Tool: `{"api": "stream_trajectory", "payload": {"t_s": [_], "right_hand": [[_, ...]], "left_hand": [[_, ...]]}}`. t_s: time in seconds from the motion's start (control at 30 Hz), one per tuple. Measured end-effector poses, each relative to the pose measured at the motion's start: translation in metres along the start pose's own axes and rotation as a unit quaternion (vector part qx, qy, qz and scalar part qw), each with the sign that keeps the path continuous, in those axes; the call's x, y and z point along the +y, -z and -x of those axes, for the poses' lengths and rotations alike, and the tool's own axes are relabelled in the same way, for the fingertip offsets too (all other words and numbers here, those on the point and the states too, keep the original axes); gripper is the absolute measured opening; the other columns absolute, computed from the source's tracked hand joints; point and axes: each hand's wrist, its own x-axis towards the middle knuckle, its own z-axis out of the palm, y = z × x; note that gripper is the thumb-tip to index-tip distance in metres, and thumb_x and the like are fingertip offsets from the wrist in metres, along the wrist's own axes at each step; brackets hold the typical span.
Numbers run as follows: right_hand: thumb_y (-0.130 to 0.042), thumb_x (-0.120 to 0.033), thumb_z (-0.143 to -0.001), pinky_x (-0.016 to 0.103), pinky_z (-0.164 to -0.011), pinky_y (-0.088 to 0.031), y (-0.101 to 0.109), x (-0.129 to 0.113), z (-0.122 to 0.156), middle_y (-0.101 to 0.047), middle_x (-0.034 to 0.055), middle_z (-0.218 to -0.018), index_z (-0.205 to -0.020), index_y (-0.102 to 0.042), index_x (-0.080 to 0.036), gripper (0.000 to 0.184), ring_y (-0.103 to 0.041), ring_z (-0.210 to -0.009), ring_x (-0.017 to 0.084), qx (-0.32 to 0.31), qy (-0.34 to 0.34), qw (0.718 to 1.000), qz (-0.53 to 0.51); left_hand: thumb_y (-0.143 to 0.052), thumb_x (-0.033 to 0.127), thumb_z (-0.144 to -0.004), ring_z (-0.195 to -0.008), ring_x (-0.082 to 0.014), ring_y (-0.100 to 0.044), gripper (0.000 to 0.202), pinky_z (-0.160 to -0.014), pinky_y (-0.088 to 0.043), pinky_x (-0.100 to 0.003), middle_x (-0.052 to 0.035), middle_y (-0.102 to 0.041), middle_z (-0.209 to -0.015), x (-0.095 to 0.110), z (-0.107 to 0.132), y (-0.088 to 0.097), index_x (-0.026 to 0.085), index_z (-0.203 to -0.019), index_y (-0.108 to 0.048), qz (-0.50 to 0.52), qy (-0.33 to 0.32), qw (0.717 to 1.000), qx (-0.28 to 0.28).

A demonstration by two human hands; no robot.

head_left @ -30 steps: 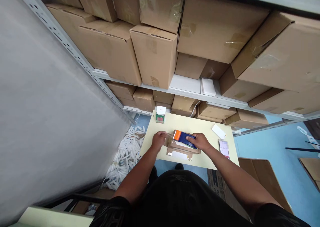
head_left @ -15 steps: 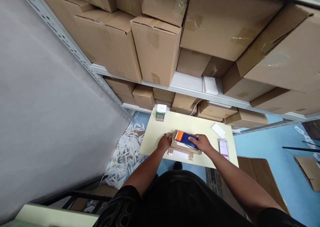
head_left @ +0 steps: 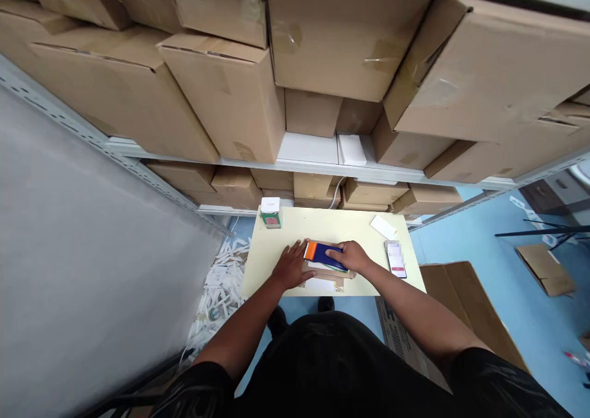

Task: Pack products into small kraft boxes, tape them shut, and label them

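A flat brown cardboard mailer (head_left: 328,275) lies on a small pale yellow table (head_left: 276,252). On it rests a blue and orange packet (head_left: 317,251). My right hand (head_left: 351,256) presses down on the packet's right part, fingers curled over it. My left hand (head_left: 290,265) lies at the mailer's left edge, fingers spread and touching the cardboard next to the packet's orange end.
A white and green small box (head_left: 270,212) stands at the table's far left corner. A white card (head_left: 383,227) and a phone (head_left: 395,258) lie at the right. Shelves of cardboard boxes (head_left: 230,98) rise behind. White scraps (head_left: 221,276) litter the floor at the left; a big carton (head_left: 465,307) stands at the right.
My left hand moved in from the table to the mailer's left edge. My right hand stayed on the packet. The camera swung to the right.
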Motion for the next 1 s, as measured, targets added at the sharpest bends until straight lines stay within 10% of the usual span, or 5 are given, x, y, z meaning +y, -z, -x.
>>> {"api": "stream_trajectory", "payload": {"t_s": [0.17, 0.47, 0.7, 1.0], "right_hand": [[-0.059, -0.07, -0.086, 0.028, -0.059, -0.038, 0.032, 0.032, 0.02, -0.068, 0.0025, -0.061, -0.067, -0.074, -0.023, 0.052, -0.063, -0.062, 0.019, 0.008, -0.025, 1.0, 0.018], [-0.054, -0.077, -0.083, 0.029, -0.057, -0.035, 0.104, 0.18, 0.087, -0.062, 0.0028, -0.055, -0.059, -0.061, -0.022, 0.061, -0.056, -0.056, 0.017, -0.005, -0.128, 0.991, 0.042], [-0.052, -0.073, -0.088, 0.03, -0.063, -0.036, 0.067, 0.18, 0.041, -0.072, 0.0122, -0.075, -0.07, -0.069, -0.019, 0.059, -0.065, -0.073, 0.024, -0.036, -0.123, 0.98, 0.149], [-0.067, -0.071, -0.077, 0.031, -0.058, -0.043, 0.029, 0.196, 0.013, -0.07, 0.0099, -0.063, -0.059, -0.069, -0.017, 0.057, -0.065, -0.06, 0.023, -0.035, -0.266, 0.962, -0.057]], "left_hand": [[-0.063, 0.064, -0.088, -0.152, -0.0356, -0.033, 0.091, -0.121, -0.028, -0.049, -0.0151, -0.035, -0.166, -0.002, 0.001, 0.003, 0.021, -0.162, -0.033, -0.036, 0.001, 0.999, 0.001], [-0.056, 0.069, -0.09, -0.153, -0.0359, -0.031, 0.096, -0.121, -0.03, -0.051, -0.0162, -0.028, -0.168, -0.003, 0.0, 0.0, 0.016, -0.164, -0.025, -0.07, -0.001, 0.997, -0.028], [-0.053, 0.072, -0.091, -0.154, -0.0363, -0.031, 0.1, -0.121, -0.03, -0.051, -0.0169, -0.022, -0.17, -0.007, -0.003, -0.006, 0.016, -0.166, -0.017, -0.046, -0.013, 0.999, -0.025], [-0.06, 0.065, -0.091, -0.156, -0.0336, -0.027, 0.102, -0.124, -0.031, -0.047, -0.0174, -0.015, -0.172, -0.012, -0.002, -0.01, 0.016, -0.166, -0.012, 0.026, -0.02, 0.999, -0.017]]}}
